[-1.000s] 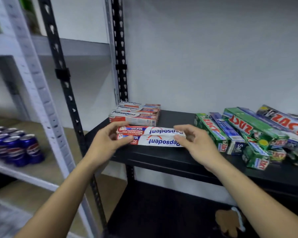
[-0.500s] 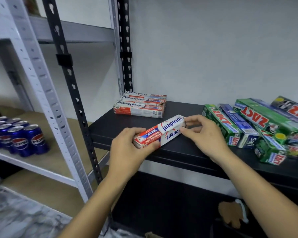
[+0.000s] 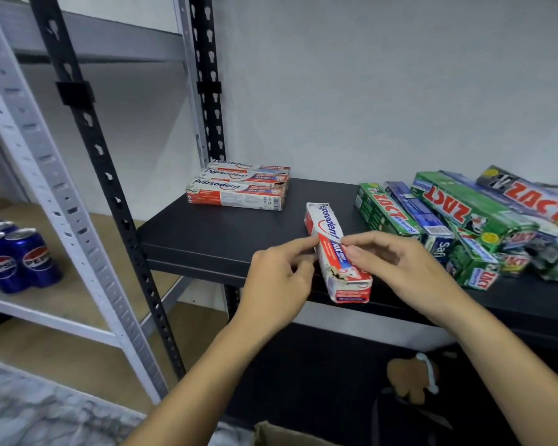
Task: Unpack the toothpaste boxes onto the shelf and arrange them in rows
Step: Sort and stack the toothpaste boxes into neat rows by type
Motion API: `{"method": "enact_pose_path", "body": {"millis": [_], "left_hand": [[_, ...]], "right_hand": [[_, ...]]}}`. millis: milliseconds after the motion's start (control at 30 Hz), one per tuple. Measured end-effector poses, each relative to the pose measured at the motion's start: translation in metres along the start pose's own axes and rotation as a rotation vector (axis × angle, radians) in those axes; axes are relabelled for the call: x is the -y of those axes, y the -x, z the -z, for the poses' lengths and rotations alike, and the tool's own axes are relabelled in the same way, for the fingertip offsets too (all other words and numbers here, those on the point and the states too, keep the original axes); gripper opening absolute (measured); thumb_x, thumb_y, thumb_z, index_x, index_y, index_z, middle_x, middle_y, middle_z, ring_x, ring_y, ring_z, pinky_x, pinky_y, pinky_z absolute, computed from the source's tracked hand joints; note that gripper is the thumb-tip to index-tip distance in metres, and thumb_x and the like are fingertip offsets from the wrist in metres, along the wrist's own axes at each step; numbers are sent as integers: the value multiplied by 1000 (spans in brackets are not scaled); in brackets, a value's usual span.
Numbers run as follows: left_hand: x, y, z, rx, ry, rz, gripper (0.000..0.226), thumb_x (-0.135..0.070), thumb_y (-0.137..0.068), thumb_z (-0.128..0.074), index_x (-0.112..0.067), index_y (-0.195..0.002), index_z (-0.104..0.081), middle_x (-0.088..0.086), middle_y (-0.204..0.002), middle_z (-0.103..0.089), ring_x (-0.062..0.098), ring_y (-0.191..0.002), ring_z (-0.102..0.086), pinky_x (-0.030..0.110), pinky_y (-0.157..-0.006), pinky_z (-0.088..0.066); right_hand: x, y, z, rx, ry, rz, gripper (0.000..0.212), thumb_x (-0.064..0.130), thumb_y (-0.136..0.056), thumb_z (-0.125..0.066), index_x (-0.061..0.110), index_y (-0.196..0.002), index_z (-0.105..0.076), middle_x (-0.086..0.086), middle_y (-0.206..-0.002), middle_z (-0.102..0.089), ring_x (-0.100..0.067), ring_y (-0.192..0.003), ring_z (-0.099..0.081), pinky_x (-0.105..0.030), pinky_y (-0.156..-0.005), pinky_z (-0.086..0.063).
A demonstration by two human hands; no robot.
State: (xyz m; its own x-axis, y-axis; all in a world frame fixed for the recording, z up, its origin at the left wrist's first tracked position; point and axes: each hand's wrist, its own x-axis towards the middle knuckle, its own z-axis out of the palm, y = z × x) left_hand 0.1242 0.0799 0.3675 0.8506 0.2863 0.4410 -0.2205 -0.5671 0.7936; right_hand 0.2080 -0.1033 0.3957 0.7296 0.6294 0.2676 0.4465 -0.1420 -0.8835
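Observation:
A red and white Pepsodent box (image 3: pixel 332 243) lies lengthwise on the black shelf (image 3: pixel 226 233), its near end over the front edge. It may be two boxes stacked; I cannot tell. My left hand (image 3: pixel 277 284) pinches its left side with fingertips. My right hand (image 3: pixel 400 272) pinches its right side with thumb and fingers. Three more Pepsodent boxes (image 3: pixel 239 188) sit in a row at the back left corner. A loose pile of green, blue and dark Zact boxes (image 3: pixel 471 223) fills the right of the shelf.
Blue Pepsi cans (image 3: pixel 16 259) stand on the grey rack's wooden shelf (image 3: pixel 87 304) to the left. Black and grey perforated uprights (image 3: pixel 110 188) stand between the racks. A cardboard box edge (image 3: pixel 281 434) shows at the bottom, and a brown object (image 3: pixel 409 378) lies on the lower shelf.
The Pepsodent box has been turned from lying crosswise along the shelf's front edge to pointing front to back. Both hands moved in closer to its middle.

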Motion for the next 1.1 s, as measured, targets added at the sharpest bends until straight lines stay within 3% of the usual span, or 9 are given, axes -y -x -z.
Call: {"method": "enact_pose_path", "body": {"millis": [100, 267, 400, 533, 667, 867, 967, 1100], "left_hand": [[0, -3, -8, -29, -2, -22, 35, -22, -92, -67, -20, -127, -67, -10, -102, -76, -9, -95, -67, 20, -89, -54], [-2, -9, -16, -46, -19, -60, 36, -25, -87, -74, -20, -122, -67, -10, -102, -75, -11, -89, -67, 5, -78, -48], [7, -15, -9, -86, -159, -107, 52, -45, -77, -79, -29, -124, -64, -17, -117, -68, -3, -103, -61, 16, -87, -49], [20, -24, 18, -126, -234, -26, 80, -57, -69, -80, -26, -138, -53, -10, -141, -54, 8, -127, -50, 32, -107, -43], [28, -30, 49, -98, -237, 62, 91, -60, -65, -81, -25, -142, -48, -10, -136, -57, 1, -114, -50, 18, -96, -40], [46, -48, 91, -101, -296, 172, 90, -65, -62, -80, -24, -137, -53, -8, -127, -61, 7, -107, -58, 24, -92, -49], [55, -60, 110, -94, -308, 213, 93, -67, -59, -80, -24, -137, -52, -8, -129, -61, 10, -108, -60, 32, -96, -52], [67, -72, 127, -73, -238, 267, 87, -60, -61, -82, -23, -135, -53, -11, -120, -59, 8, -105, -59, 27, -92, -50]], "right_hand": [[1, 8, 6, 54, 12, -24, 40, 32, -83, -72, 26, -123, -66, 12, -112, -72, -4, -104, -67, -21, -90, -53], [0, 16, 8, 46, 254, 7, 65, 44, -71, -83, 39, -130, -57, 20, -118, -64, 0, -104, -64, -22, -85, -53], [0, 17, 14, 25, 251, -9, 63, 26, -70, -87, 40, -124, -59, 21, -111, -68, -3, -97, -67, -21, -80, -52], [4, 11, 21, 132, 140, -74, 69, 11, -70, -86, 37, -127, -57, 22, -118, -67, 1, -111, -62, -23, -91, -47], [9, -9, 13, 185, 127, -108, 63, 6, -72, -83, 34, -123, -61, 20, -117, -68, -5, -107, -66, -26, -89, -50], [3, -47, -18, 126, -5, -82, 57, 9, -67, -88, 26, -117, -66, 10, -110, -72, -5, -101, -69, -21, -84, -52], [-2, -64, -31, 74, 28, -68, 51, 19, -67, -89, 30, -112, -68, 13, -107, -73, -5, -99, -69, -27, -92, -52], [-5, -84, -41, 99, 58, -63, 49, 24, -70, -87, 33, -115, -69, 13, -109, -73, -3, -102, -67, -32, -100, -49]]}}
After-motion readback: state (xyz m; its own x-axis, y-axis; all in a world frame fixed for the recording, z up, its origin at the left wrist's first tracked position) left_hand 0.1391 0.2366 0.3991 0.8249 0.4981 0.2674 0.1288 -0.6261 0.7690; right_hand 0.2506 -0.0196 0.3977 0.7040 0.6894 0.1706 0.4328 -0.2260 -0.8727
